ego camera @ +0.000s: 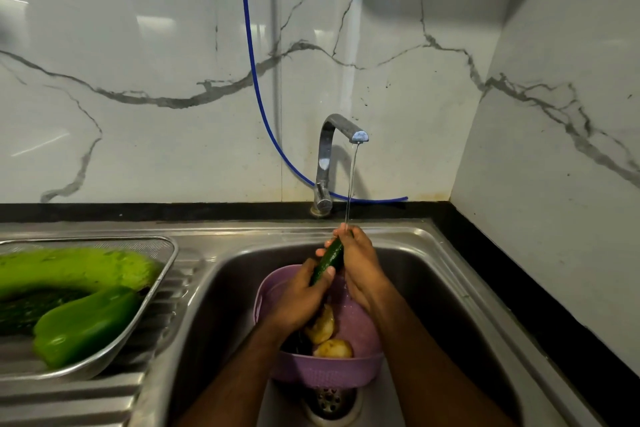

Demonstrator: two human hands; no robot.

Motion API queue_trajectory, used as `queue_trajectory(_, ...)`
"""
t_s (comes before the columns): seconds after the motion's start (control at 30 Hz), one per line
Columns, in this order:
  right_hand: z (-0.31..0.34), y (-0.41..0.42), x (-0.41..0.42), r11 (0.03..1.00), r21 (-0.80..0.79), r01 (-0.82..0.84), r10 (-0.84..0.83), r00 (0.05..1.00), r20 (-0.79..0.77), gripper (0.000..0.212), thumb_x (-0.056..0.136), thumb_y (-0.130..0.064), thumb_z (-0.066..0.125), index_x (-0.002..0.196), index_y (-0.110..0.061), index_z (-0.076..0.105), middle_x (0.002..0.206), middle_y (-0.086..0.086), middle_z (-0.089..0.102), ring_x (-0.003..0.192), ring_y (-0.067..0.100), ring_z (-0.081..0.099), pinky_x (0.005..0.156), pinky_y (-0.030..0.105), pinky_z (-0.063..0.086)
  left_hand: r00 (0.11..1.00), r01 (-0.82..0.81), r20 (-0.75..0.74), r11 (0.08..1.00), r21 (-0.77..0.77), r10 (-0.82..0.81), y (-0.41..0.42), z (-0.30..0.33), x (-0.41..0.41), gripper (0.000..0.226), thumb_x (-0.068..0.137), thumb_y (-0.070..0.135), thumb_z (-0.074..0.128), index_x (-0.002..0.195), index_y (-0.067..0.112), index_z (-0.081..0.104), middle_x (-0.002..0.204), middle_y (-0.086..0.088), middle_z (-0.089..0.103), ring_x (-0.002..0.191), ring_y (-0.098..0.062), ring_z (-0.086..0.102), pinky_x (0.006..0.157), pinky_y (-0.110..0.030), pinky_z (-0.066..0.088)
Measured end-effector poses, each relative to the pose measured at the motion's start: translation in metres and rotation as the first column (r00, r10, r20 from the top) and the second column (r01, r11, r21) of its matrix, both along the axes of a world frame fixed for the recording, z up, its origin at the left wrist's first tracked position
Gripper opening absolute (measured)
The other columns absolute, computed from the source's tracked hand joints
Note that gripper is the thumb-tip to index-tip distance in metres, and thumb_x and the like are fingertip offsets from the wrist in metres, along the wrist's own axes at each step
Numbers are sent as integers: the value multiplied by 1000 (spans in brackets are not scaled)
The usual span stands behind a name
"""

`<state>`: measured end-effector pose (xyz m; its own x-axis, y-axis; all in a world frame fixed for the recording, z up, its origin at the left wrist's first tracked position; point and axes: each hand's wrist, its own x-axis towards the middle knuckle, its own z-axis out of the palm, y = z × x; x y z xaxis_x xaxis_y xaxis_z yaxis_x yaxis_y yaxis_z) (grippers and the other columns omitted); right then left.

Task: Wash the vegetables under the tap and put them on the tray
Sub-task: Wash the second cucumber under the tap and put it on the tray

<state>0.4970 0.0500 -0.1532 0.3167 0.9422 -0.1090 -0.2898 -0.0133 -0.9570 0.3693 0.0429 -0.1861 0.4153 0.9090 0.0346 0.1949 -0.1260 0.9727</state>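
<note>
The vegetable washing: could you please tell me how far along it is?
Partly done. A large green gourd, a green pepper and a dark vegetable between them already lie in the metal tray. The left hand and right hand hold a cucumber under the running tap. Potatoes still wait in the purple colander.

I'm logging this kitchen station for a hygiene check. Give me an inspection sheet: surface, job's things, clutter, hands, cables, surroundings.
Surface: steel sink with ribbed drainboard to its left.
Job's things: cucumber held under the water stream from the tap; purple colander in the basin holds potatoes and something dark; metal tray on the drainboard holds green vegetables.
Clutter: nothing seen.
Hands: left hand grips the cucumber's lower end; right hand wraps its upper part.
Cables: blue hose runs down the wall behind the tap.
Surroundings: marble-patterned wall, black countertop edge.
</note>
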Motion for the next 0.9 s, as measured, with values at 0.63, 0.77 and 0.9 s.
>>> queue_trajectory(0.63, -3, 4, -19, 999, 25, 41, -42, 997, 64, 25, 111, -30, 39, 120, -25, 62, 105, 9, 68, 89, 21, 70, 77, 35, 59, 962, 49, 259, 882, -469, 84, -1, 7, -2, 47, 103, 45, 42, 112, 4, 61, 84, -12, 65, 69, -21, 60, 59, -31, 48)
queue_trajectory(0.77, 0, 0, -23, 999, -15, 48, -46, 995, 84, 26, 111, -28, 39, 132, -28, 53, 113, 5, 63, 101, 21, 67, 84, 35, 59, 990, -106, 74, 983, -151, 119, 1, 1, 9, 37, 104, 37, 43, 117, 5, 56, 97, -17, 67, 79, -17, 62, 67, -26, 49)
queue_trajectory(0.9, 3, 1, -14, 994, -12, 106, -106, 994, -26, 23, 108, -34, 47, 114, -17, 61, 105, 9, 64, 94, 21, 65, 81, 34, 56, 980, -28, 178, 952, -304, 86, -7, 9, 13, 56, 101, 55, 35, 97, 6, 62, 66, -7, 60, 50, -15, 55, 44, -25, 44)
